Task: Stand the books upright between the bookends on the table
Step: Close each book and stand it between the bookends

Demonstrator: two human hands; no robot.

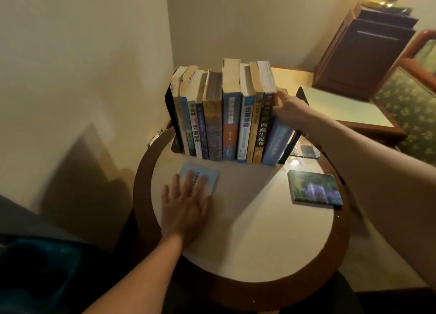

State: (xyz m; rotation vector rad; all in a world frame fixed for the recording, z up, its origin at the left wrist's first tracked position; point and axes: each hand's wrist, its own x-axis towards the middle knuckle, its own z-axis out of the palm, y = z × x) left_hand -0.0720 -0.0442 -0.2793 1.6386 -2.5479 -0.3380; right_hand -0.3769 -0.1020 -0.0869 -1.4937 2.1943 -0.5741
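Several books (230, 120) stand upright in a row at the back of the round table (259, 238), between a black left bookend (170, 115) and a black right bookend (297, 134). A pale blue book (276, 144) leans at the row's right end. My right hand (289, 108) presses against the top of the rightmost books, beside that leaning book. My left hand (186, 205) lies flat, fingers spread, on a small light blue book (207, 175) lying on the table. Another book with a green and purple cover (315, 189) lies flat at the table's right.
The table has a dark wooden rim (141, 195) and stands in a corner of cream walls. A second lower table (349, 111) with a brown box (361, 54) on it is behind to the right. A patterned chair (410, 106) stands at far right.
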